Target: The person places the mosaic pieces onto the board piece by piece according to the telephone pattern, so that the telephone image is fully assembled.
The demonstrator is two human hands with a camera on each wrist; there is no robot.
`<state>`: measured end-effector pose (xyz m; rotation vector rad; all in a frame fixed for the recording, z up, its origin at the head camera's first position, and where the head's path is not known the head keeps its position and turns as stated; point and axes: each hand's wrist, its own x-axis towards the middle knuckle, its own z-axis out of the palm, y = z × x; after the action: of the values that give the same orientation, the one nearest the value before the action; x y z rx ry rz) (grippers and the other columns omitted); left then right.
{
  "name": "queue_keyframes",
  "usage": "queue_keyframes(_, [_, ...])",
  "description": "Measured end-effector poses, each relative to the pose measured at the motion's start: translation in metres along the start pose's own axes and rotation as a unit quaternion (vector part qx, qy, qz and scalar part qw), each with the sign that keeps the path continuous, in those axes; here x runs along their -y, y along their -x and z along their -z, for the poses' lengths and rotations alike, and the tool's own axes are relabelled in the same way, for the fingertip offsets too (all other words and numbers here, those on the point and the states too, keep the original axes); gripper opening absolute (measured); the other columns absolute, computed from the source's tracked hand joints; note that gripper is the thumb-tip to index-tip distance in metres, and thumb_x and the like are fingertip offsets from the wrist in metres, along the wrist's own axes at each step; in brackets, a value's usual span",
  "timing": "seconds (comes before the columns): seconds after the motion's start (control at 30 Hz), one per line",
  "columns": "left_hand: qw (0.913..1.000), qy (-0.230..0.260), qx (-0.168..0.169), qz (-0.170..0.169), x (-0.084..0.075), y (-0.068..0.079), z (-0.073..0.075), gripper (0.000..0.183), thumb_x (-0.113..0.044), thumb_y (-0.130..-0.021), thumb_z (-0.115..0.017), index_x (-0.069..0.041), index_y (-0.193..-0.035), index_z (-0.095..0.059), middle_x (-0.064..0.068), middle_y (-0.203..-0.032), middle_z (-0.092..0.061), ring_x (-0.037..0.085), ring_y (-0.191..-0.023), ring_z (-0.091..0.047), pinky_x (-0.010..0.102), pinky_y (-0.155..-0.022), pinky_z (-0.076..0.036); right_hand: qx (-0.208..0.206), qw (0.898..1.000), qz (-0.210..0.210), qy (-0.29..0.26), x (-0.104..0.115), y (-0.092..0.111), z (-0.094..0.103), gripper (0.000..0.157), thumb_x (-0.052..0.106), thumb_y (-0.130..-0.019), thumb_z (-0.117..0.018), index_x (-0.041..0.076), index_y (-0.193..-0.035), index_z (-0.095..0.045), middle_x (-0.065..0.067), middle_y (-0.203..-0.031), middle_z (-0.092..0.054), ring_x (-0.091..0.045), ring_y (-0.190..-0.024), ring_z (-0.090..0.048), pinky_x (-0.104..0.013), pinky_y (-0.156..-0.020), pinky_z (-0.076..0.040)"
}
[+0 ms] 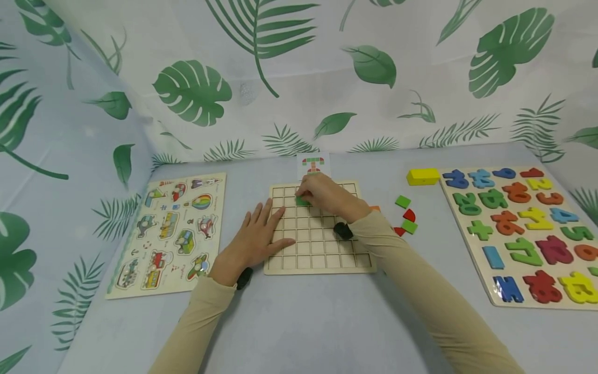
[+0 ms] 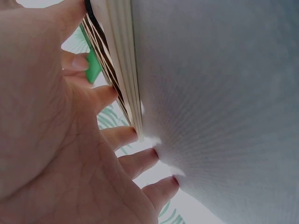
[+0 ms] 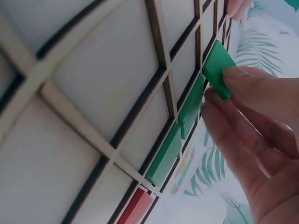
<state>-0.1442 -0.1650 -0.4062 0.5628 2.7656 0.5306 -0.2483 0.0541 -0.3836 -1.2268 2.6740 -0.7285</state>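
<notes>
A wooden grid board (image 1: 320,263) lies flat in the middle of the table. My left hand (image 1: 249,236) rests on its left edge with the fingers spread and straight. Over the board's far rows, my right hand (image 1: 322,192) pinches a green square tile (image 3: 217,67) between thumb and fingers. The tile is tilted against the grid lines in the right wrist view. Beside it, a green tile (image 3: 190,106), another green tile (image 3: 163,156) and a red piece (image 3: 135,207) sit in cells of one row. In the head view my right hand hides those seated pieces.
A pattern card (image 1: 314,165) lies behind the board. To the right are loose green (image 1: 403,202) and red pieces (image 1: 409,215), plus a yellow block (image 1: 422,177). A vehicle puzzle (image 1: 215,208) lies left and a number puzzle (image 1: 476,265) right. A leaf-printed cloth (image 1: 289,72) stands behind.
</notes>
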Motion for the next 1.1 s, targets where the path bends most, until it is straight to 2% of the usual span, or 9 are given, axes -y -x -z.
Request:
queue_keyframes(0.33, [1.0, -0.003, 0.005, 0.001, 0.0, -0.001, 0.0, 0.085, -0.053, -0.106, -0.056, -0.006, -0.168, -0.02, 0.026, -0.172, 0.002, 0.049, -0.158, -0.001, 0.067, -0.124, -0.007, 0.02, 0.999, -0.009, 0.034, 0.002, -0.002, 0.0, 0.021, -0.004, -0.095, -0.074, -0.007, -0.116, -0.077, -0.019, -0.11, -0.073, -0.031, -0.103, -0.071, -0.035, -0.088, -0.06])
queue_keyframes(0.57, [1.0, -0.004, 0.0, 0.001, 0.001, -0.001, 0.001, 0.085, -0.053, -0.106, -0.055, -0.007, -0.168, -0.02, 0.026, -0.172, 0.002, 0.05, -0.157, -0.002, 0.067, -0.124, -0.008, 0.02, 0.999, 0.004, 0.05, 0.002, -0.005, -0.001, 0.017, -0.004, -0.097, -0.071, -0.006, -0.113, -0.078, -0.018, -0.107, -0.072, -0.031, -0.101, -0.069, -0.035, -0.087, -0.059])
queue_keyframes(0.87, [1.0, -0.001, 0.0, -0.003, 0.0, -0.002, -0.001, 0.084, -0.053, -0.106, -0.055, -0.007, -0.168, -0.021, 0.026, -0.172, 0.001, 0.05, -0.158, -0.002, 0.067, -0.124, -0.007, 0.015, 0.999, -0.002, 0.042, 0.003, 0.0, -0.002, 0.015, -0.004, -0.098, -0.07, -0.006, -0.109, -0.079, -0.017, -0.106, -0.071, -0.031, -0.1, -0.07, -0.036, -0.088, -0.059])
queue_keyframes(1.1, [1.0, -0.005, 0.001, -0.001, 0.002, -0.001, -0.002, 0.084, -0.053, -0.106, -0.055, -0.007, -0.168, -0.02, 0.026, -0.172, 0.002, 0.049, -0.158, -0.001, 0.066, -0.124, -0.007, 0.017, 1.0, -0.015, -0.01, 0.005, 0.008, 0.001, 0.016, -0.003, -0.098, -0.07, -0.006, -0.112, -0.078, -0.019, -0.116, -0.074, -0.034, -0.109, -0.071, -0.041, -0.095, -0.058])
